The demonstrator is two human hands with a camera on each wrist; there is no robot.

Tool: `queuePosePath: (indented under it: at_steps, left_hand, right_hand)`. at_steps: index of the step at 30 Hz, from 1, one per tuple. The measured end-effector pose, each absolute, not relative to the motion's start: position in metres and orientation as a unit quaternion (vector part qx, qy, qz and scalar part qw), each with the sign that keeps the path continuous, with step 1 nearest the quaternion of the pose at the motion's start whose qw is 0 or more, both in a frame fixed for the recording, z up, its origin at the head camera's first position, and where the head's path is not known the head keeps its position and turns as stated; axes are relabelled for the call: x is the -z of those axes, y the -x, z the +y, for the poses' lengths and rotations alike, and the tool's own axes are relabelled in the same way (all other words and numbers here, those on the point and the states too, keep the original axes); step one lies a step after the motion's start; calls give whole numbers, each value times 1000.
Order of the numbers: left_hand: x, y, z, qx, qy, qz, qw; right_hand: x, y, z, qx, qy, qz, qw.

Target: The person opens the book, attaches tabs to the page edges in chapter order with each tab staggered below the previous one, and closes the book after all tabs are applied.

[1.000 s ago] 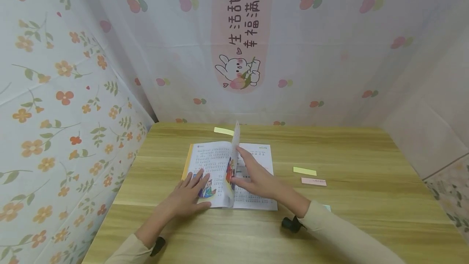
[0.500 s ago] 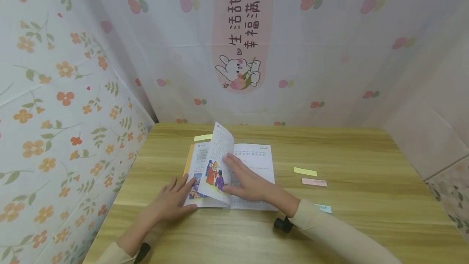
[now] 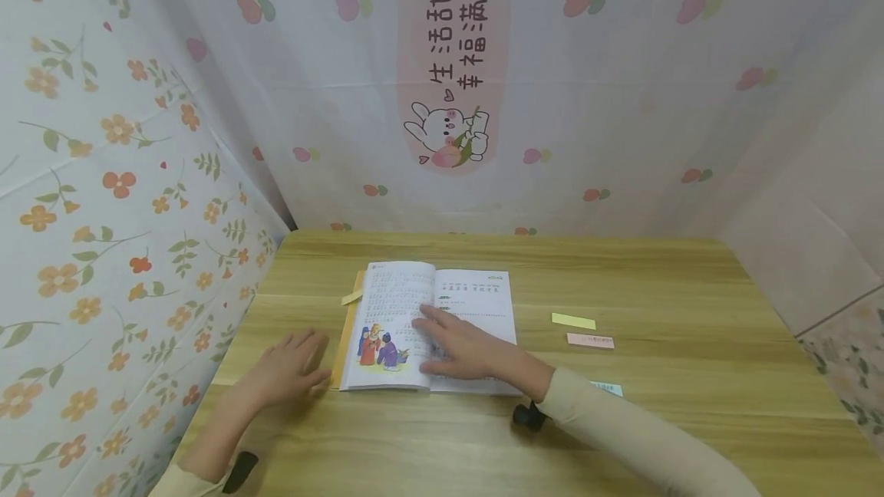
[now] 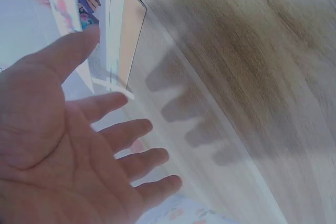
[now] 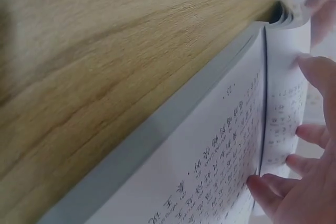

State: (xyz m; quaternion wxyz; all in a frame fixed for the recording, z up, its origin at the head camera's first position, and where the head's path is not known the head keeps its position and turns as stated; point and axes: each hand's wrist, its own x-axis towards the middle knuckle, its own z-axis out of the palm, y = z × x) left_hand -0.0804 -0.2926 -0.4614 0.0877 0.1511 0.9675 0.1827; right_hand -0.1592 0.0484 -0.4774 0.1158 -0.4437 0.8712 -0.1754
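Right hand [image 3: 464, 350] lies flat, fingers straight, pressing my open book [image 3: 442, 305] near the gutter. Left hand [image 3: 288, 366] rests spread and empty on the tabletop [image 3: 691, 305], just beside the book's left edge. Sticky notes [image 3: 573, 321] lie to the right.

Cream long sleeves [image 3: 642, 436], black wrist-worn cameras [image 3: 528, 416]
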Motion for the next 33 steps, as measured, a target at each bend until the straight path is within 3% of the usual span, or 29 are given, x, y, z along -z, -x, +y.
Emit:
queuePosePath:
  at_steps: [11, 24, 33]
  left_hand:
    - [477, 94, -258, -195, -207, 959, 8]
    - [489, 100, -207, -150, -188, 966, 97]
    - [491, 96, -198, -143, -173, 967, 117]
  right_hand:
    - [483, 159, 43, 103, 446, 882, 111]
    - [485, 157, 39, 64, 448, 885, 107]
    - [484, 155, 39, 55, 443, 888, 107]
